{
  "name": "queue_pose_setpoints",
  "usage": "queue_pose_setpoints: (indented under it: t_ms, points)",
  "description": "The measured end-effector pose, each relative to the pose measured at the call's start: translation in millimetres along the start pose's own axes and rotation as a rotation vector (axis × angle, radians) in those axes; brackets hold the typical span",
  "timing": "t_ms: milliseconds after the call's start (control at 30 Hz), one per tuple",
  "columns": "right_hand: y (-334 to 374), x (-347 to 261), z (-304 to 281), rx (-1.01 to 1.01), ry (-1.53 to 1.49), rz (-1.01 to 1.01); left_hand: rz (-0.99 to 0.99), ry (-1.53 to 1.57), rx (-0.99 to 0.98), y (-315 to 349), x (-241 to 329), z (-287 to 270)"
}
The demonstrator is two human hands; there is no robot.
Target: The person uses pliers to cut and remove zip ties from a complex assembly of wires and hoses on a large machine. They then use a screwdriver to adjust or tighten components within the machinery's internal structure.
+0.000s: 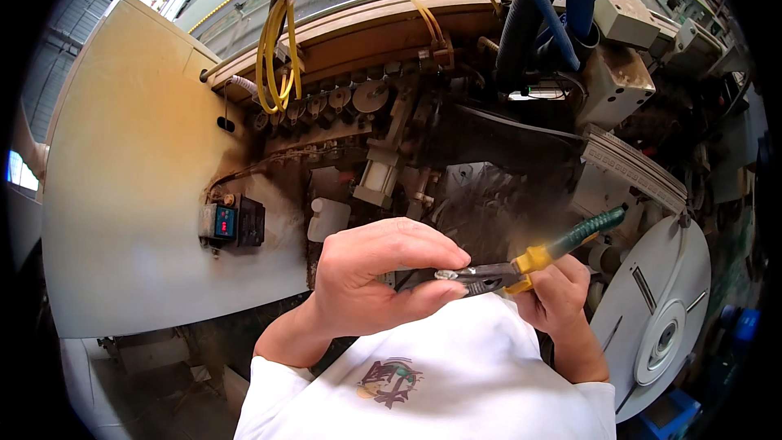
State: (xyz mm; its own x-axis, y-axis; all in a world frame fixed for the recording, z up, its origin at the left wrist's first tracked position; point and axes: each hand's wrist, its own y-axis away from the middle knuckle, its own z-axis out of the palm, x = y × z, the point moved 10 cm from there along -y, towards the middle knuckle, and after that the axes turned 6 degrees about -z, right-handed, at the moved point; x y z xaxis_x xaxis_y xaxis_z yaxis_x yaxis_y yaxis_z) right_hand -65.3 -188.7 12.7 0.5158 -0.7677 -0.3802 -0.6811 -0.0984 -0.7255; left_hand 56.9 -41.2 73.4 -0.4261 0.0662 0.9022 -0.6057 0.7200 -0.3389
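Evidently, in the head view, a pair of pliers [533, 259] is held in front of the shirt [472, 367], between the two hands, with its dark metal nose pointed to the left and one green-and-yellow sleeved handle slanted up to the right. The handles are gripped by the right hand [558, 292], whose fingers are curled inward and partly hidden. By the left hand [379, 273], bent fingers and thumb are brought to either side of the nose; whether it is pinched, or a small piece with it, cannot be told. The shirt is of soft white cloth, printed with a multicoloured motif. To the left, a smooth, flat panel [130, 220] is stained yellowish-brown, and a boxy controller [220, 222] with a lit display is mounted on it. Dusty, dark metal is seen across the machine [399, 147], where a whitish plastic container [328, 220] is set and glossy yellow cables [269, 57] are looped above. To the right, a flat, round, pale disc [660, 310] is tilted. Counted are two hands, one pair of pliers, one controller, one container, one disc and at least four round wheels [371, 96] in a row.
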Motion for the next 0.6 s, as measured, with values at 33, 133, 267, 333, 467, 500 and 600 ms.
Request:
queue_pose_setpoints:
  t_ms: [33,133,267,333,467,500,600]
  points:
    - [1.3,-1.8,-0.9,-0.025,0.031,0.019,-0.004,-0.012,0.004,2.1,-0.2,-0.2]
    - [6.1,-4.4,-2.2,-0.017,0.055,-0.008,0.002,-0.051,0.010,3.6,0.9,-1.1]
    - [7.0,1.0,-14.8,0.019,0.032,0.083,-0.023,-0.073,0.042,6.9,-2.7,-10.8]
    - [8.2,3.2,-28.4,0.060,0.102,0.113,-0.093,-0.031,0.099,8.6,-7.6,-16.7]
    - [10.1,6.6,-26.4,0.081,0.079,0.097,-0.222,0.118,0.079,4.6,-17.9,-4.4]
    - [19.2,6.5,-24.5,0.080,0.075,0.051,-0.192,0.018,0.003,-2.1,-11.5,1.7]
    - [20.5,-1.4,-23.0,0.029,0.125,-0.004,-0.106,-0.144,-0.059,-12.7,-0.7,12.5]
